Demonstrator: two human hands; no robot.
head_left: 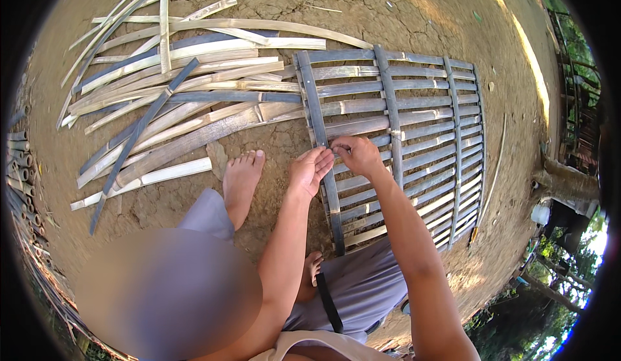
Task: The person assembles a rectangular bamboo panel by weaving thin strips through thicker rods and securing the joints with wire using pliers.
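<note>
A panel of split-bamboo slats point(420, 116) lies on the ground in front of me, its long slats crossed by several darker crosspieces. My left hand point(311, 169) is at its left crosspiece point(315, 106), palm partly turned up and fingers loosely extended; I see nothing clear in it. Right beside it, my right hand point(358, 155) is closed, thumb and forefinger pinched together over the same crosspiece. Whatever lies between those fingertips is too small or hidden to make out. The two hands' fingertips nearly meet.
Loose bamboo strips point(187, 89) are heaped left of the panel, one dark strip point(143, 127) lying across them. My bare foot point(243, 183) stands near the heap. Cut bamboo poles point(22, 173) are stacked at the far left. A log point(566, 181) is at the right over cracked earth.
</note>
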